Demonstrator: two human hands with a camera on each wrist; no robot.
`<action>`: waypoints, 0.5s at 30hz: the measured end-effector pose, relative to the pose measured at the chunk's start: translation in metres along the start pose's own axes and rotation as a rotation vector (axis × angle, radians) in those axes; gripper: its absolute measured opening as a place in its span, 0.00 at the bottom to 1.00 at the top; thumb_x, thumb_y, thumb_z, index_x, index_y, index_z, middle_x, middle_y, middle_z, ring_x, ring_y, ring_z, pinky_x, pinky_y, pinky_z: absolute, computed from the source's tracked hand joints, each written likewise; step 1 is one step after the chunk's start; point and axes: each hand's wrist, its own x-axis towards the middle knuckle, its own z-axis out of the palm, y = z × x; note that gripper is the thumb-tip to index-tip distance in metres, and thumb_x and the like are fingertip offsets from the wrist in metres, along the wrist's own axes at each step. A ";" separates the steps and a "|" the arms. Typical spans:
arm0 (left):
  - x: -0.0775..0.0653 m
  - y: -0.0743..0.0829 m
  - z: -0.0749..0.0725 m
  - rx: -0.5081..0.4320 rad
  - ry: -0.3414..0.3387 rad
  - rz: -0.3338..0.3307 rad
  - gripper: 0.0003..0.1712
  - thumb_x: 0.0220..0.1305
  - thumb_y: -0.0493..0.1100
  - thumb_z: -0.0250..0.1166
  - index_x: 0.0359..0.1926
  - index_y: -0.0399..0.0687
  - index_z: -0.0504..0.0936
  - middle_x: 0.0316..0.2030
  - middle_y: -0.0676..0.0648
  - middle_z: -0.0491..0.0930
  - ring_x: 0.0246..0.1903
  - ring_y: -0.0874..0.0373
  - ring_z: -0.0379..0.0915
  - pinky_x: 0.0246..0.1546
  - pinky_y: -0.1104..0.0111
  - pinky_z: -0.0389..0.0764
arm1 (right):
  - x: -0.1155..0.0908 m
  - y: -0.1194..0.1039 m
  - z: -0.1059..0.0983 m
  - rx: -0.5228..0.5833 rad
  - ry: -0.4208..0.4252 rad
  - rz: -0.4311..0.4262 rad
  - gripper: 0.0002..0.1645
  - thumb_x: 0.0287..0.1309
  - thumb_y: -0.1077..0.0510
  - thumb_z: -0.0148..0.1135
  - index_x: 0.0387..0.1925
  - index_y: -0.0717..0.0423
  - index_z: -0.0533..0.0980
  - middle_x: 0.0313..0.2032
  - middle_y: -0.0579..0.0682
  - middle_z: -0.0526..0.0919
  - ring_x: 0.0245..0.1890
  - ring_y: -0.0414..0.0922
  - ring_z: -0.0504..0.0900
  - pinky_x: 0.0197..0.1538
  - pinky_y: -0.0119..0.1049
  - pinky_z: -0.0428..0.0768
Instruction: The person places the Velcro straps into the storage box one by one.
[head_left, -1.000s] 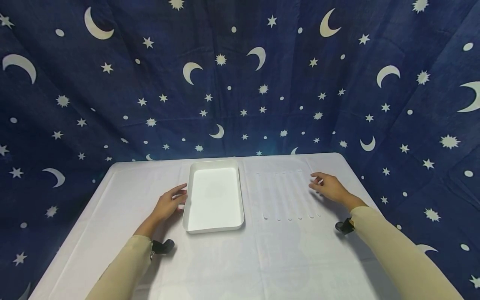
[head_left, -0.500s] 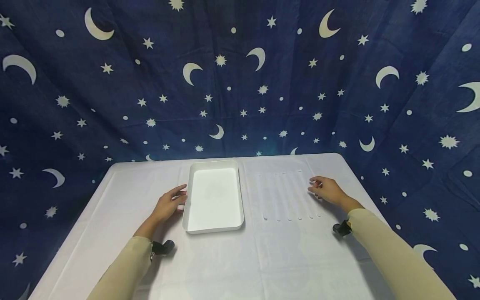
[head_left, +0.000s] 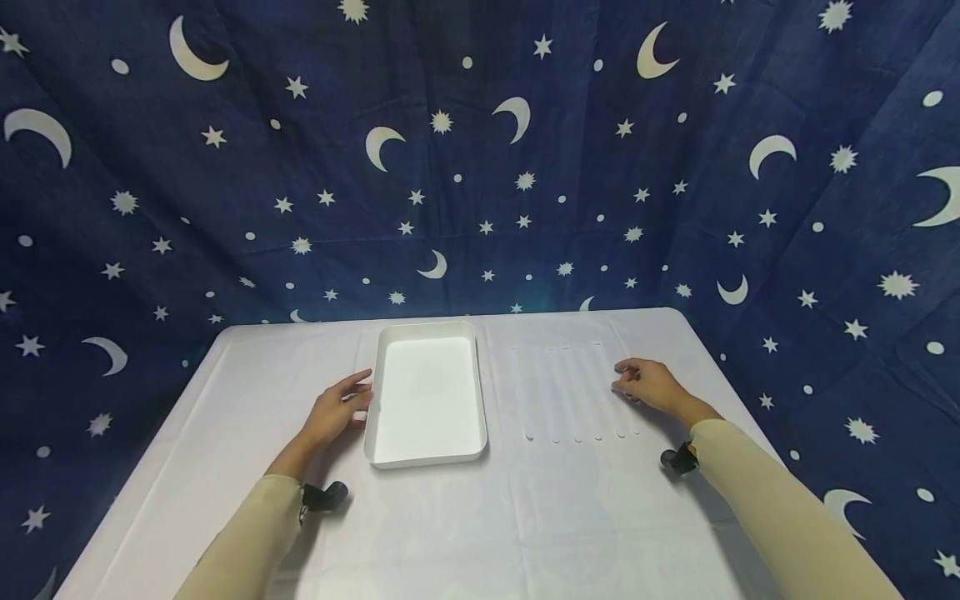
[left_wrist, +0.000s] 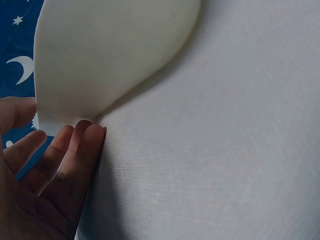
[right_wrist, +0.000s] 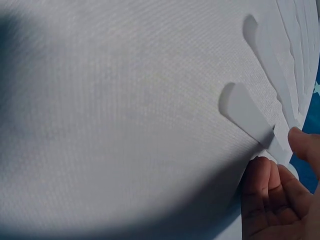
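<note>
A shallow white rectangular tray [head_left: 427,392] lies on the table left of the middle. My left hand [head_left: 333,412] is at its left side, fingers relaxed and fingertips right at the outer wall, as the left wrist view also shows beside the tray's wall [left_wrist: 115,45]. To the right of the tray, several slim white strips with rounded ends lie side by side; the nearest white strip [right_wrist: 245,107] shows in the right wrist view. My right hand [head_left: 651,385] hovers at the right edge of this row, its thumb [right_wrist: 302,142] apart from the fingers, close beside that strip.
A white cloth [head_left: 450,533] covers the table, and the strips barely stand out against it. A dark blue curtain [head_left: 480,150] with moons and stars hangs behind and to the right. Black wrist cameras sit at both cuffs.
My right hand has moved slightly left and toward me, closer to the rightmost strip. The left hand, the tray and the strips stay in place.
</note>
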 end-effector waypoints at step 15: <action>0.001 -0.002 -0.001 -0.031 0.006 0.013 0.33 0.72 0.49 0.58 0.73 0.45 0.62 0.62 0.31 0.71 0.51 0.40 0.80 0.38 0.63 0.88 | 0.007 0.001 -0.004 0.004 -0.048 0.062 0.28 0.53 0.58 0.71 0.53 0.70 0.77 0.33 0.53 0.80 0.30 0.43 0.77 0.34 0.31 0.77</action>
